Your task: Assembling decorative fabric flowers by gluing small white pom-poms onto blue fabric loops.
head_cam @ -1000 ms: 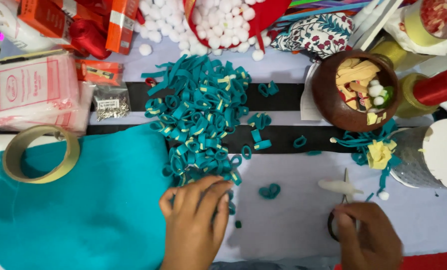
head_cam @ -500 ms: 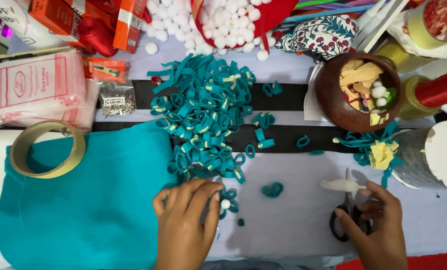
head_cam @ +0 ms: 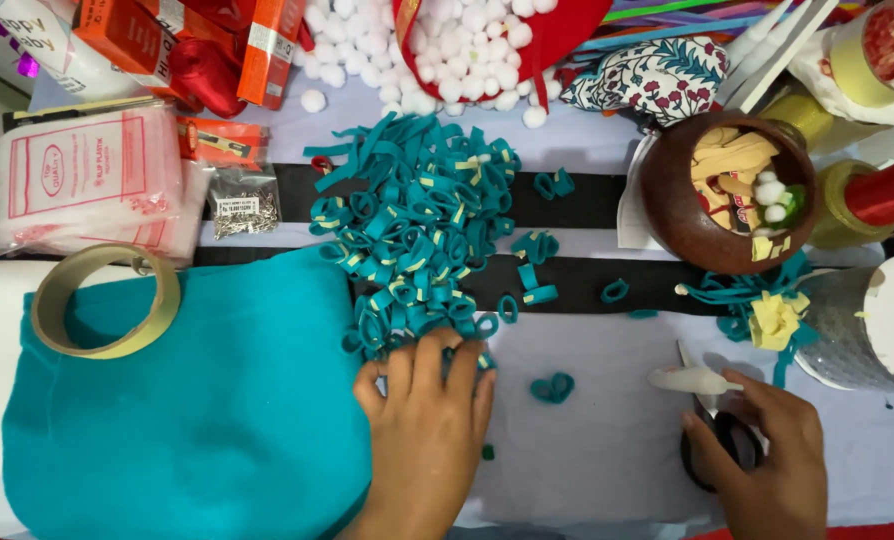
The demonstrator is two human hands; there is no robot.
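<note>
**Left hand moves up to the loop pile**

The right hand (head_cam: 767, 455) rests curled over black-handled scissors (head_cam: 717, 445), as before. The left hand (head_cam: 429, 420), fingers spread flat and holding nothing, has slid forward onto the near edge of the heap of teal felt loops (head_cam: 422, 235).

Both of the person's hands are bare. The left hand (head_cam: 429, 425) wears no glove, ring or watch, and no sleeve shows at its wrist. The right hand (head_cam: 767, 455) is likewise ungloved, with short plain fingernails and no jewellery visible.
</note>
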